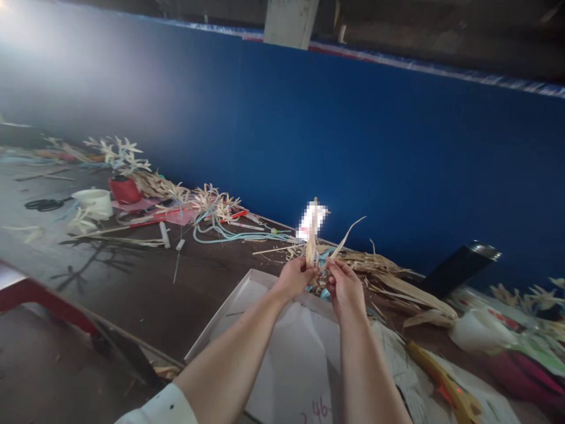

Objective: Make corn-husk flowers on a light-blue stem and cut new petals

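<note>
My left hand [296,278] is closed, with thumb and fingers pinching an upright pale dried husk piece [311,250]. Close beside it, my right hand [348,287] pinches a thin husk strip [346,237], whose curved tip points up and to the right. Both hands are above the far edge of a white shallow box [286,347]. Bits of light-blue material [325,293] show between and below the fingers. Behind and right of my right hand lies a heap of long dried husks [397,282].
A yellow glue gun [444,383] with a red light lies at right, near a black flask [461,268] and a white tub [481,331]. Leftward are husk flowers [216,200], blue cords [229,235], a white cup [95,204] and scissors [47,204]. A blue wall [375,141] stands behind.
</note>
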{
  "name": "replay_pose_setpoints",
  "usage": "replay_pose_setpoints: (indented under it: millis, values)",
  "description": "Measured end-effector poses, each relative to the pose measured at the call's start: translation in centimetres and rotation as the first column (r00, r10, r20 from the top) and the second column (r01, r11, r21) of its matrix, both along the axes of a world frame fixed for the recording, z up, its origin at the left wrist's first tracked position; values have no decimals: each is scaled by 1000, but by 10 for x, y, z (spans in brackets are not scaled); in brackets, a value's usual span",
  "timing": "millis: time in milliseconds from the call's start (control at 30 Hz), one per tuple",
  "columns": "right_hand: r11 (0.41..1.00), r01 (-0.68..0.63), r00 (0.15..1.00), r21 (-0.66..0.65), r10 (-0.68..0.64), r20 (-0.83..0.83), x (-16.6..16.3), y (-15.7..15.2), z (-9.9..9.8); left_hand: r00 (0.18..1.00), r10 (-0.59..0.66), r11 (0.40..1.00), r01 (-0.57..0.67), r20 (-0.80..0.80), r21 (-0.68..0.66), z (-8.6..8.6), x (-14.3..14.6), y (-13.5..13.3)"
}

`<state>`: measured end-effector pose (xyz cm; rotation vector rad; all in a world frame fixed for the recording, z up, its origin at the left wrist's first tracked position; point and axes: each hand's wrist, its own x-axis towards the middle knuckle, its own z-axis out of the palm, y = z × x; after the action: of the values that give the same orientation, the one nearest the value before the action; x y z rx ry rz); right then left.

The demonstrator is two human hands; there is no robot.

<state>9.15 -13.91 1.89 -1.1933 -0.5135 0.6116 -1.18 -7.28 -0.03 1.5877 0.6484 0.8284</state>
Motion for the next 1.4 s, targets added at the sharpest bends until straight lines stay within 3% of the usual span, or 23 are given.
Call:
replay_pose_setpoints:
  millis: [233, 433, 600, 833, 1000, 1400]
  values:
    - [978, -202, 973, -57, 207, 102, -4, -4, 2, 994, -67, 991, 77, 83, -112, 0, 1, -5]
    - [987, -111, 980, -119, 128, 152, 0, -2, -6, 999, -48, 999, 48, 0, 5, -2, 0, -5]
    - [988, -106, 986, -113, 119, 114, 2, -2, -7, 998, -21, 1000, 22, 56, -3, 5, -3, -9]
    - [994, -74, 995, -80, 79, 61, 2, 0, -7, 998, -36, 998, 33, 56, 60, 0, -1, -5]
    - [998, -57, 997, -34, 59, 55, 0, 0, -6, 995, -16, 995, 26, 96, -99, 2, -3, -1]
    - [988, -125, 984, -95, 136, 114, -3, -1, -5, 970, 70, 962, -4, 232, -272, 6, -5, -3]
